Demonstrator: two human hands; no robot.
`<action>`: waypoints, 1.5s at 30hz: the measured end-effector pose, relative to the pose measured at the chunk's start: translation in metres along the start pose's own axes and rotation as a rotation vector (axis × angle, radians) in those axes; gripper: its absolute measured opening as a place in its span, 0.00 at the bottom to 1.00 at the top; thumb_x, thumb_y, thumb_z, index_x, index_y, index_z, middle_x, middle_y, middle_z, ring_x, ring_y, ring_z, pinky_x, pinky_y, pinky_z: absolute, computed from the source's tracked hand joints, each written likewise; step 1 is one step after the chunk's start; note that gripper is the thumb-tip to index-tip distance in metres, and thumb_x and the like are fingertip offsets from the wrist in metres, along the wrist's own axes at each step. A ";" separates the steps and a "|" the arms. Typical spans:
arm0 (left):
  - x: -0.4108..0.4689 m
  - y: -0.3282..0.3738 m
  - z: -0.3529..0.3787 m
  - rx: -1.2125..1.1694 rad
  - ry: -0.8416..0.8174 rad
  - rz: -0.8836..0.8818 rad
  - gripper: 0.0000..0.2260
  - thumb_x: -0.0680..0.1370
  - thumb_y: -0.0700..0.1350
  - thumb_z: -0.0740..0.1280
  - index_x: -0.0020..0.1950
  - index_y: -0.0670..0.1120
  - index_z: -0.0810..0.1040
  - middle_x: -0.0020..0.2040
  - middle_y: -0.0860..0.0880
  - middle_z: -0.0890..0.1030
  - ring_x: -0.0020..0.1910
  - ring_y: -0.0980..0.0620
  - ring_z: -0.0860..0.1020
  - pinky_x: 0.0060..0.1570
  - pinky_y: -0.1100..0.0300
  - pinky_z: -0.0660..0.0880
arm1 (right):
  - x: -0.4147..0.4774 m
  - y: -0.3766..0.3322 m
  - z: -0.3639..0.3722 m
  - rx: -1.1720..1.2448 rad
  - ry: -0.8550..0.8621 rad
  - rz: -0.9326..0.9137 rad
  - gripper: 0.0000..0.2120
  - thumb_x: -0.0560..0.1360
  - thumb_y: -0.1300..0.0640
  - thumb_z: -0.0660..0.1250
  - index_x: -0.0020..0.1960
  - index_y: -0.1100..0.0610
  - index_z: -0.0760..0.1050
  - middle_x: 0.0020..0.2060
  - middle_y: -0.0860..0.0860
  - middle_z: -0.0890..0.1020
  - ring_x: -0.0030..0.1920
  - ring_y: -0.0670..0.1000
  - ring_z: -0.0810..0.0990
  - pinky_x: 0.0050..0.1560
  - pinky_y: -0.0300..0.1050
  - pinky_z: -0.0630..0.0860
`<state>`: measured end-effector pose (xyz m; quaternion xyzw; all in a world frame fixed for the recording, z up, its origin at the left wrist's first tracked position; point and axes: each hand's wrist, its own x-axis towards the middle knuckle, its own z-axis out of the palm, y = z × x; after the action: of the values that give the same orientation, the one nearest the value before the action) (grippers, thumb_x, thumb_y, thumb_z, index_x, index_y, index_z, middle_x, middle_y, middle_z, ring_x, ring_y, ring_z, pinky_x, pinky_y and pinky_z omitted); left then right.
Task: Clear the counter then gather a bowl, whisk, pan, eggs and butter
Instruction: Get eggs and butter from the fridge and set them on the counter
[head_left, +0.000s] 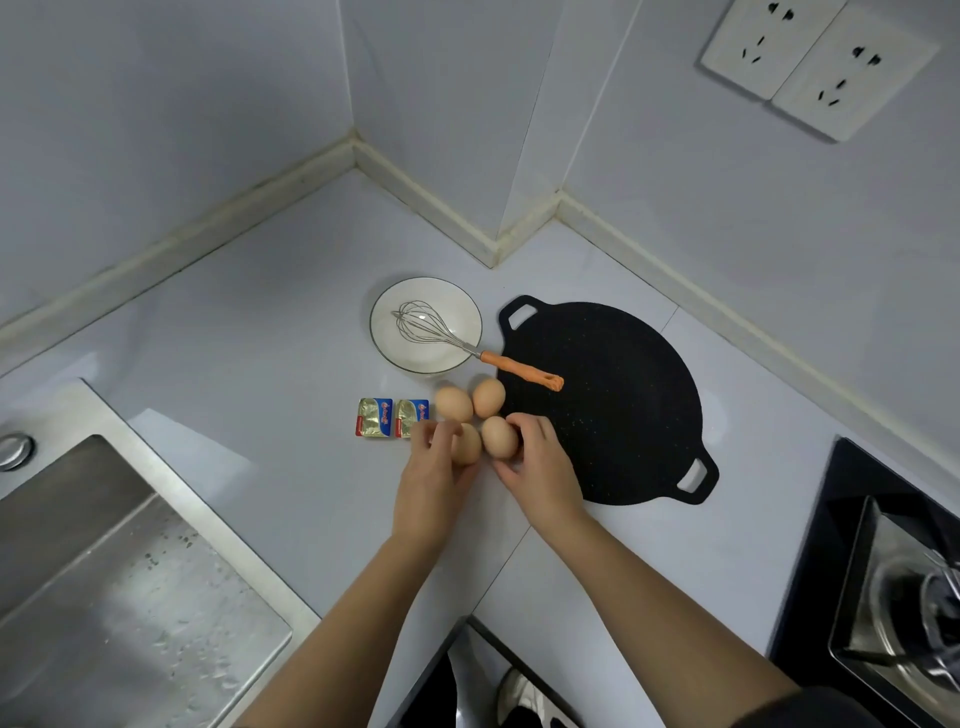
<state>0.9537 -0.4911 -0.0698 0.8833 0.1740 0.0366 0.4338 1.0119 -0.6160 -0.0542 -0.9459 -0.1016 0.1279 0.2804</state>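
On the worktop (260, 312), the left hand (434, 478) gripped the near-left egg (469, 446); the right hand (543, 470) gripped the near-right egg (497, 435) (4 eggs (453, 402) clustered). The whisk (491, 358) lay wires in the bowl (441, 296), orange handle pointing right over the pan (613, 415).

A pale counter (249, 322) meets white walls (156, 104) along a yellowed back edge. A steel sink (104, 571) is set into its left end, a black hob (826, 540) at its right; two sockets (852, 73) hang above.
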 end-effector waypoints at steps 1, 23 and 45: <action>-0.001 -0.001 0.000 -0.007 -0.005 0.004 0.15 0.75 0.46 0.70 0.59 0.46 0.71 0.59 0.48 0.68 0.46 0.52 0.73 0.39 0.65 0.70 | -0.001 0.001 0.000 0.017 -0.005 0.002 0.23 0.71 0.55 0.73 0.64 0.54 0.70 0.59 0.50 0.73 0.52 0.50 0.78 0.47 0.46 0.78; -0.068 0.051 -0.016 -0.037 0.014 0.010 0.22 0.75 0.43 0.69 0.68 0.49 0.67 0.67 0.49 0.66 0.49 0.54 0.74 0.46 0.61 0.73 | -0.113 0.043 -0.068 0.171 0.227 0.094 0.19 0.76 0.56 0.67 0.66 0.49 0.70 0.57 0.42 0.75 0.43 0.43 0.76 0.43 0.32 0.74; -0.482 0.287 0.146 -0.259 -0.763 0.939 0.10 0.76 0.41 0.66 0.56 0.52 0.76 0.55 0.59 0.73 0.47 0.60 0.76 0.45 0.68 0.70 | -0.610 0.210 -0.220 0.461 1.095 0.446 0.07 0.77 0.60 0.64 0.49 0.49 0.76 0.41 0.44 0.81 0.41 0.46 0.79 0.38 0.32 0.73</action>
<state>0.6122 -0.9258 0.1050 0.7566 -0.4066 -0.0738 0.5068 0.5257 -1.0608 0.1197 -0.7879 0.2862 -0.3005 0.4550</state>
